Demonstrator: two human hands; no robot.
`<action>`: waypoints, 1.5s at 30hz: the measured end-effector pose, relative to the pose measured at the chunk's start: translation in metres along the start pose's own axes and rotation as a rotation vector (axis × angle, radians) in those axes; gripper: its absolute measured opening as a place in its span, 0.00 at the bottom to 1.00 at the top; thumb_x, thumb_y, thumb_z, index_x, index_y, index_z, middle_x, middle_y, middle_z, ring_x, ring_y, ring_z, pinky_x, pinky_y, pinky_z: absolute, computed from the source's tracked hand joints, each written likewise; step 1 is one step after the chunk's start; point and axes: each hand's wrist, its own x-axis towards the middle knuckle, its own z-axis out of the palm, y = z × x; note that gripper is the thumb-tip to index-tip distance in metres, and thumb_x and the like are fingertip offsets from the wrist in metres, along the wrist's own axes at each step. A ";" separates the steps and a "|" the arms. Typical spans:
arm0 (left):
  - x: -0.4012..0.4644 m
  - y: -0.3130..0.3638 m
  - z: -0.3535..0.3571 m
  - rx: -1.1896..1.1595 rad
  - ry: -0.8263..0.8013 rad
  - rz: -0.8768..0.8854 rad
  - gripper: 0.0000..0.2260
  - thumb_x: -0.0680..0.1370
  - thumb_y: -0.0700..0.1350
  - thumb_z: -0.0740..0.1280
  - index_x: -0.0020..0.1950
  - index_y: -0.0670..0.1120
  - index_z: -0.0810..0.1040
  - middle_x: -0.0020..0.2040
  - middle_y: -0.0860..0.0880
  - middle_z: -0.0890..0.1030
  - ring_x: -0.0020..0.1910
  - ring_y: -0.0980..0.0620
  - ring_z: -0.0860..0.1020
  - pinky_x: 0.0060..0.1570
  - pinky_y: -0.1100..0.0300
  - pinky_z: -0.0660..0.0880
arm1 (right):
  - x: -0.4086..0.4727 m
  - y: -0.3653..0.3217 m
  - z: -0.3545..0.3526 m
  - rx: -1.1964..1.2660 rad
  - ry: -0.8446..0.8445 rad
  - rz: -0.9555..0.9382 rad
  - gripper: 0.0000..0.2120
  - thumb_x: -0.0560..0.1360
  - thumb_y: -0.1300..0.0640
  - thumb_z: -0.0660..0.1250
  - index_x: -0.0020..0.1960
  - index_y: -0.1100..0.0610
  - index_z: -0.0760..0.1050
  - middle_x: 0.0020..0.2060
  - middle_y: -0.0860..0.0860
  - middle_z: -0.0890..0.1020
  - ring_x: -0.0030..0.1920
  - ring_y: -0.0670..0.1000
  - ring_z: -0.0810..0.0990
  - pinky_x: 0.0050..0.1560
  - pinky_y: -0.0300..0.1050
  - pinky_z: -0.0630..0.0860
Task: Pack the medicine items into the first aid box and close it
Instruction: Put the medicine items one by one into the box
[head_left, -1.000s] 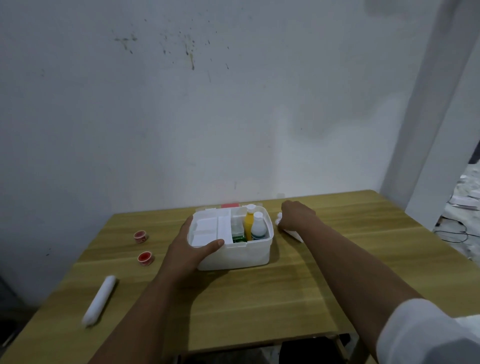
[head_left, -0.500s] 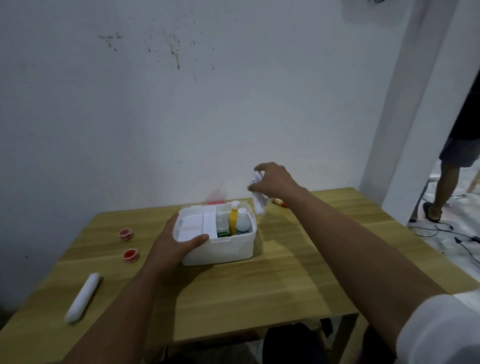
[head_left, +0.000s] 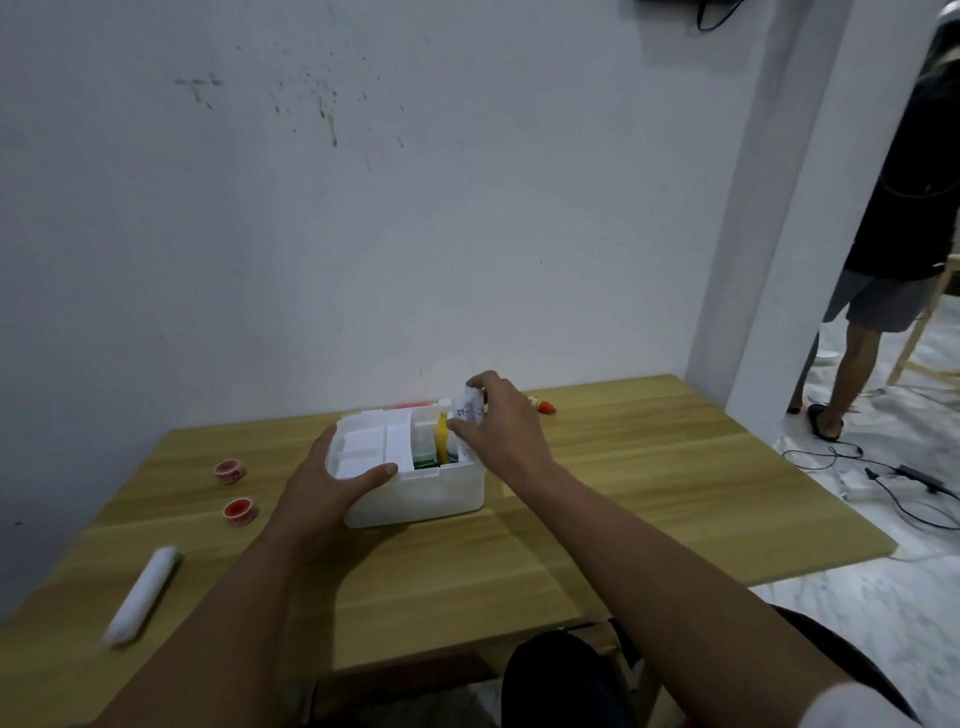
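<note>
The white first aid box (head_left: 431, 493) stands open in the middle of the wooden table. Its left half carries a white divider tray; its right half holds a yellow bottle (head_left: 442, 439) and a green-labelled item. My left hand (head_left: 332, 480) grips the box's front left corner, thumb on the rim. My right hand (head_left: 501, 431) hovers over the box's right end, shut on a small white packet (head_left: 467, 408) with blue print, its lower end inside the box. A white roll (head_left: 141, 596) and two red tape rolls (head_left: 230, 472) (head_left: 240, 511) lie at the left.
A small red and yellow tube (head_left: 541, 406) lies by the wall behind the box. The table (head_left: 649, 478) backs against a white wall. At the right a person (head_left: 883, 291) stands past a pillar, with cables (head_left: 893, 483) on the floor.
My right hand picked the white packet up from the table right of the box, raised it, and has now brought it down over the box's right end. The left hand stayed on the box.
</note>
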 end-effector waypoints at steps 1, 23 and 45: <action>0.000 0.000 0.000 -0.001 -0.001 0.003 0.46 0.66 0.59 0.78 0.80 0.54 0.61 0.76 0.49 0.69 0.65 0.52 0.69 0.55 0.54 0.70 | -0.003 0.003 0.002 -0.020 0.008 -0.022 0.25 0.72 0.49 0.76 0.65 0.52 0.73 0.58 0.52 0.80 0.56 0.53 0.80 0.53 0.52 0.79; 0.005 -0.004 -0.001 0.009 -0.005 -0.003 0.44 0.65 0.62 0.78 0.78 0.58 0.64 0.73 0.53 0.72 0.62 0.54 0.69 0.42 0.68 0.67 | -0.003 0.025 -0.007 -0.348 -0.094 -0.272 0.22 0.75 0.34 0.66 0.64 0.43 0.81 0.57 0.46 0.84 0.61 0.51 0.78 0.60 0.55 0.68; 0.013 -0.013 0.002 0.008 0.031 -0.001 0.44 0.67 0.59 0.79 0.78 0.61 0.61 0.65 0.63 0.68 0.63 0.57 0.68 0.46 0.65 0.70 | 0.097 0.147 0.025 -0.617 -0.278 0.259 0.23 0.79 0.62 0.57 0.72 0.49 0.73 0.67 0.53 0.78 0.64 0.56 0.78 0.60 0.52 0.77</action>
